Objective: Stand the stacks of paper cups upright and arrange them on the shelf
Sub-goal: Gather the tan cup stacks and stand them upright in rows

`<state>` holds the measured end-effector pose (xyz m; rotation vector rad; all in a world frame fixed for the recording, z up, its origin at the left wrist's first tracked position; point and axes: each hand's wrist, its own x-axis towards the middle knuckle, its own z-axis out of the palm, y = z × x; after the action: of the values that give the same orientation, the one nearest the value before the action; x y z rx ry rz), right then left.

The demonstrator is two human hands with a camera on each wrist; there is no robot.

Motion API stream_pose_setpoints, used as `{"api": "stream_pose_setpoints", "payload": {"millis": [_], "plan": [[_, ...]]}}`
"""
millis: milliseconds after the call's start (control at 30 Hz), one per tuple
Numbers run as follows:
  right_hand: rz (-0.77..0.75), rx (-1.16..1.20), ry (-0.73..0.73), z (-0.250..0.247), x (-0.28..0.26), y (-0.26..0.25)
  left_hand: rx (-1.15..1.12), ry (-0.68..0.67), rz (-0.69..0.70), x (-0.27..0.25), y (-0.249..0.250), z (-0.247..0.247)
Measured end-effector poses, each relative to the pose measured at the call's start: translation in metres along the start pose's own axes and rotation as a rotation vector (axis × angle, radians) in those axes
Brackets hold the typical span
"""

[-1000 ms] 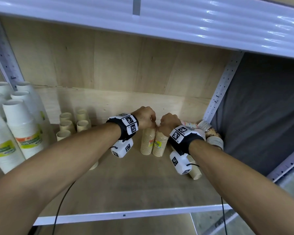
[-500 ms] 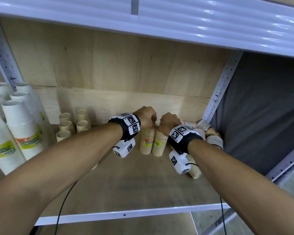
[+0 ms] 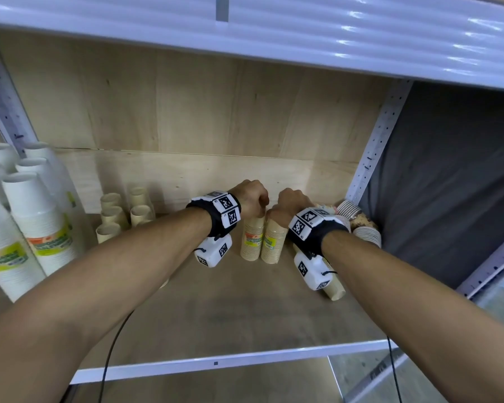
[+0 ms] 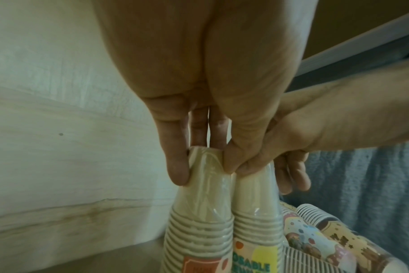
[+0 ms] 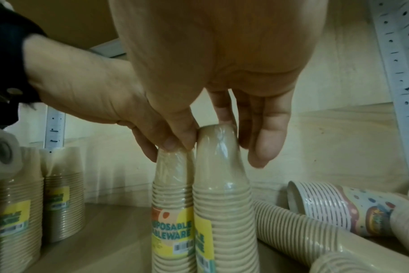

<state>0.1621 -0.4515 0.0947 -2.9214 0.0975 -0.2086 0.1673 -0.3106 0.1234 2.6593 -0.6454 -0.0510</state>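
Note:
Two plastic-wrapped stacks of beige paper cups stand upright side by side mid-shelf, touching. My left hand (image 3: 253,196) pinches the top of the left stack (image 3: 252,239) from above; its grip (image 4: 204,168) shows on the stack (image 4: 199,230) in the left wrist view. My right hand (image 3: 288,205) grips the top of the right stack (image 3: 271,242), and in the right wrist view the hand (image 5: 218,146) curls around the top cup of that stack (image 5: 224,212). The two hands touch each other.
Tall white cup stacks (image 3: 32,222) stand at the left, small beige stacks (image 3: 120,210) upright behind them. A beige stack (image 3: 333,289) lies on its side under my right wrist. Patterned and striped stacks (image 3: 358,219) lie in the right corner by the metal post (image 3: 376,146).

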Motion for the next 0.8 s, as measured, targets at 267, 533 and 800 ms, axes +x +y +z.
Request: {"api": "stream_pose_setpoints", "payload": {"millis": [267,533,800], "plan": [[-0.085,-0.025,-0.115,-0.007,-0.003,-0.009,0.028,-0.036,-0.002,0.001,0.001,-0.001],[0.010,0.035,-0.088,-0.008,-0.006,-0.006,0.033,-0.032,-0.005,0.003,0.000,0.003],[-0.004,0.006,-0.136,-0.013,-0.006,-0.006,0.034,-0.055,-0.019,0.005,-0.001,0.003]]}}
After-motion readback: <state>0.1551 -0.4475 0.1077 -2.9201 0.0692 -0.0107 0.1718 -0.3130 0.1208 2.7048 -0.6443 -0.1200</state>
